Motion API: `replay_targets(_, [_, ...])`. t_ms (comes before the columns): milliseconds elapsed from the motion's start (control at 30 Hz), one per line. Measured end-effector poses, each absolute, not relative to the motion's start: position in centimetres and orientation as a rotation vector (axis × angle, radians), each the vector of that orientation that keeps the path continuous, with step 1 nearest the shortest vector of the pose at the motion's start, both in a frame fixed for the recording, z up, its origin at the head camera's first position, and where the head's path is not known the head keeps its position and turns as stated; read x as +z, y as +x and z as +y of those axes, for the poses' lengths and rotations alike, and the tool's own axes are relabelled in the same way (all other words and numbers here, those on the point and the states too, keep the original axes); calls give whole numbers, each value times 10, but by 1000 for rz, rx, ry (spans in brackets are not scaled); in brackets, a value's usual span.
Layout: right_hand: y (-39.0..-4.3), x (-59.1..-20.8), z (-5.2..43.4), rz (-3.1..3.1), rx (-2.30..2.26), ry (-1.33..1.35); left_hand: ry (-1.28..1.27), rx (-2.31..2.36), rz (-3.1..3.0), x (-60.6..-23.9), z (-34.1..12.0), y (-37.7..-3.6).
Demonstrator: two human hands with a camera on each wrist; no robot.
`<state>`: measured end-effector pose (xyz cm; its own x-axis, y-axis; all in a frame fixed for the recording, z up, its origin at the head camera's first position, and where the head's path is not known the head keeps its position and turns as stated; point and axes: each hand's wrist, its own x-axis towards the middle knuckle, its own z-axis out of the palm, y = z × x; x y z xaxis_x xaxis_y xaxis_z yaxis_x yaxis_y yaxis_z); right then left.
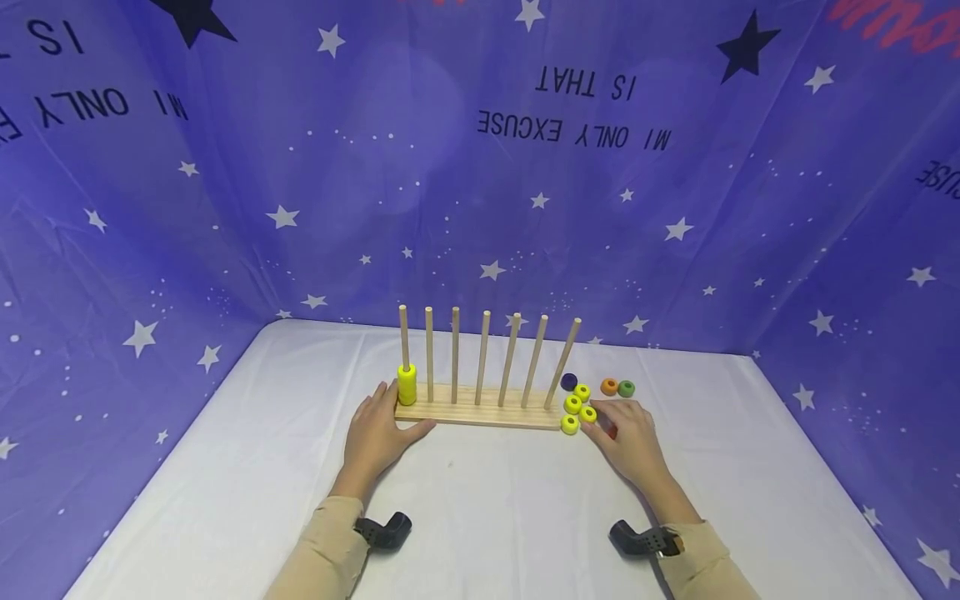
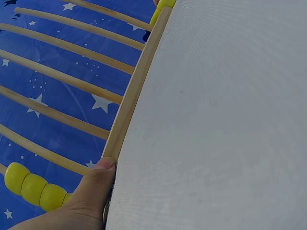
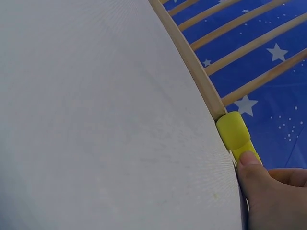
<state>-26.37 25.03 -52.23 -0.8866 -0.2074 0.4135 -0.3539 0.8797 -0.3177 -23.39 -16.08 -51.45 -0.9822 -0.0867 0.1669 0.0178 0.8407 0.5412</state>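
A wooden peg rack (image 1: 480, 420) stands on the table with several upright pegs in a row. Yellow beads (image 1: 407, 386) are stacked on its leftmost peg. My left hand (image 1: 377, 433) holds the rack's left end, its thumb (image 2: 103, 165) along the front edge of the base. At the other end, my right hand (image 1: 633, 437) pinches a yellow bead (image 1: 588, 414) between thumb and forefinger, low at the table. More loose yellow beads (image 1: 570, 425) lie around it, one of them against the base's right end. Parts of the right fingers are hidden in the right wrist view.
Behind the right hand lie an orange bead (image 1: 609, 387) and a green bead (image 1: 626, 388). A dark blue bead (image 1: 569, 382) sits near the rightmost peg. White cloth covers the table (image 1: 495, 517); a blue star-patterned curtain (image 1: 450, 167) rises behind and at both sides.
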Motion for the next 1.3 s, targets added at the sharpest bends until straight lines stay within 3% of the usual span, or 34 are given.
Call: replay_targets(1300, [-267,-515,250,-2628,709,351,36,-839,-2828,-515,-162,-235])
